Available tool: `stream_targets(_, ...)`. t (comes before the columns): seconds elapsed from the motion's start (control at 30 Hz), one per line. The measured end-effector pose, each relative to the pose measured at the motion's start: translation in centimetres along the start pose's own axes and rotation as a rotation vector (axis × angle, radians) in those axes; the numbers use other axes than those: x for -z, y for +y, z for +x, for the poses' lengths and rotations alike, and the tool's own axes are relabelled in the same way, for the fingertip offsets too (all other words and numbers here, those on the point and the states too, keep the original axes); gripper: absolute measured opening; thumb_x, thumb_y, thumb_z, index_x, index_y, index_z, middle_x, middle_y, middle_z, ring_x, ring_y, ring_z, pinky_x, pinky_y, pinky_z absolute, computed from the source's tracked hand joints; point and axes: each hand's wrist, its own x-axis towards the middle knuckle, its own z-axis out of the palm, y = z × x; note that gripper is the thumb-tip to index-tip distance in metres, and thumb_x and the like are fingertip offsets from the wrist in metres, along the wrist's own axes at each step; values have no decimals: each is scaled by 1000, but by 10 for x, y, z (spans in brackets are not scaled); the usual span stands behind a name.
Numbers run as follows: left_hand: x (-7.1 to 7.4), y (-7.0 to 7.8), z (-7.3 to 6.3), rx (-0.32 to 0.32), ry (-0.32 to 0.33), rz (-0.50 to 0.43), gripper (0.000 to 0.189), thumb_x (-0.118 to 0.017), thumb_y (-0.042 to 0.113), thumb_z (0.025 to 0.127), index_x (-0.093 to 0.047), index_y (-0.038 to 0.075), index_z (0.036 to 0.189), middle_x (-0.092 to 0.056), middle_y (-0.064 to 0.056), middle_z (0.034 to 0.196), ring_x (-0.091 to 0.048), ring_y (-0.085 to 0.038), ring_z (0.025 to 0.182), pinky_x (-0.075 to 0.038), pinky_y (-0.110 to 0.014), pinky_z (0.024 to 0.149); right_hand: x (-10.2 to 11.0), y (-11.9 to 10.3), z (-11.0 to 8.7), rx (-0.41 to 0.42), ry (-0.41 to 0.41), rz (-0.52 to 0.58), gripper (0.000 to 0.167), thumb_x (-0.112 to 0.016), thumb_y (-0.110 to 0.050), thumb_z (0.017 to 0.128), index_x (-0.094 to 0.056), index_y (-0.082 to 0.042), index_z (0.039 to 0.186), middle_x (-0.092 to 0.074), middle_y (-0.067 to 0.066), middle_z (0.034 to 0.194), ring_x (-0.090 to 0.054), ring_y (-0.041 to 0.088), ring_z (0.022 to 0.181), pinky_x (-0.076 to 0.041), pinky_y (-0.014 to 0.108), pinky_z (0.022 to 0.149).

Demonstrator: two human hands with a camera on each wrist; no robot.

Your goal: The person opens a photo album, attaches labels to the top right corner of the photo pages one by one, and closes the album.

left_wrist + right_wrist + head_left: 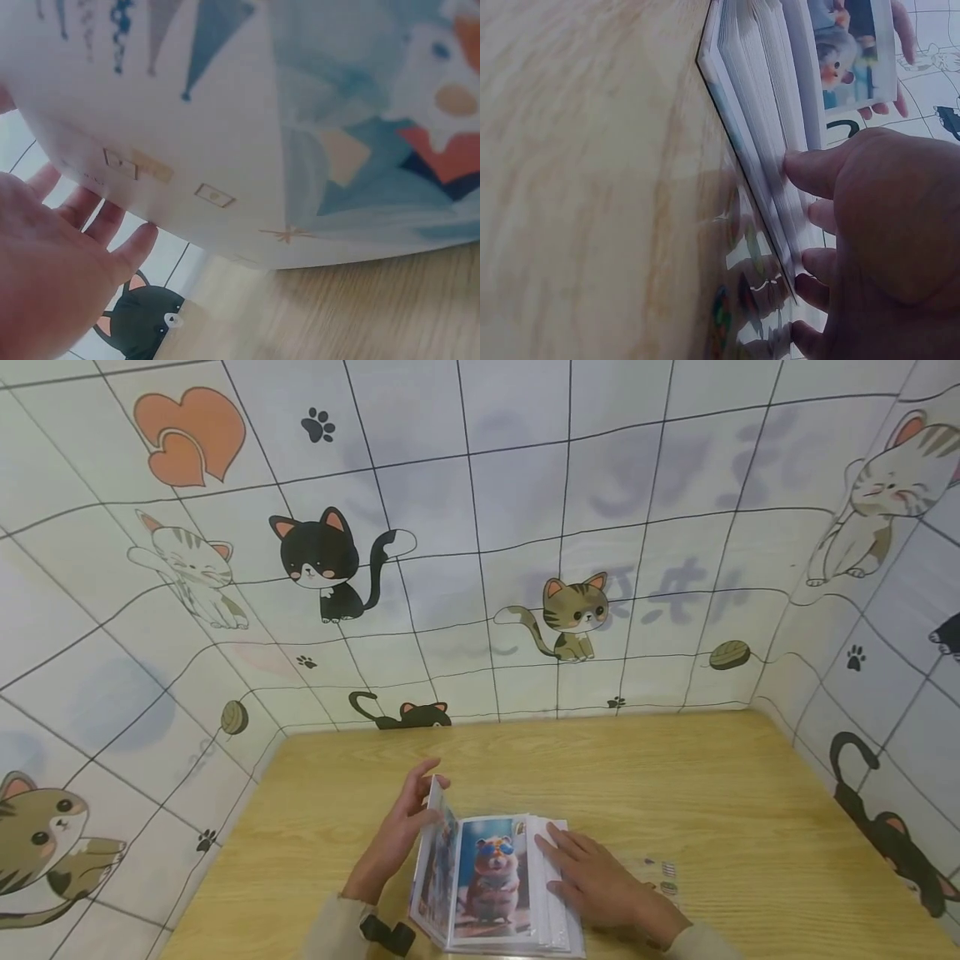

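Observation:
A photo album [491,881] lies spread on the wooden table, showing a picture of a hamster in sunglasses. Its front cover [217,135], printed with bunting and a cartoon animal, stands raised on the left. My left hand [401,827] holds that cover by its outer edge, fingers reaching around it. Over the stack of white pages on the right, my right hand [596,877] rests with fingers extended. In the right wrist view the thumb [810,172] touches the page edges, and the other fingertips are near the album's edge.
A clear sheet with small stickers [667,878] lies beside the album, partly under the right wrist. The wooden table [675,777] meets cloth walls [517,527] printed with cats at the back and both sides.

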Motion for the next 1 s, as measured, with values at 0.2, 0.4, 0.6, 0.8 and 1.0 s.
stream_targets(0.2, -2, 0, 8, -14, -3, -107, 50, -28, 10, 101, -22, 7, 150, -47, -15, 123, -47, -14, 118, -29, -42, 107, -2, 0, 0, -25, -10, 10, 59, -48, -35, 103, -32, -11, 155, -25, 16, 162, -27, 39, 145, -27, 62, 113)
stream_targets(0.4, -3, -2, 13, -24, 1, -92, 56, -30, 5, 96, -22, 1, 150, -52, -14, 121, -45, -26, 124, -24, -49, 109, -3, 1, -1, -25, 2, 8, 59, -48, -35, 103, -32, -11, 155, -25, 16, 162, -28, 39, 145, -28, 62, 112)
stream_targets(0.6, -7, -4, 17, -43, -14, -22, 57, -42, -1, 94, -32, 12, 148, -53, -21, 127, -49, -25, 124, -32, -41, 106, -3, 2, -1, -30, 0, -1, 60, -48, -37, 103, -32, -12, 155, -25, 15, 162, -28, 38, 145, -28, 61, 113)
stream_targets(0.8, -15, -6, 24, -56, -80, -29, 60, -50, -1, 95, -29, 10, 150, -52, -23, 128, -50, -30, 125, -40, -45, 106, -2, 1, -1, -29, -2, 12, 59, -48, -36, 103, -32, -12, 155, -25, 16, 162, -27, 39, 145, -27, 62, 113)
stream_targets(1.0, -27, -3, 32, 5, -146, 0, 65, -54, 0, 94, -23, 6, 152, -45, -32, 131, -49, -43, 124, -48, -39, 95, -3, 2, 0, -40, -10, 16, 60, -48, -38, 103, -32, -14, 156, -25, 15, 162, -27, 39, 146, -26, 62, 113)
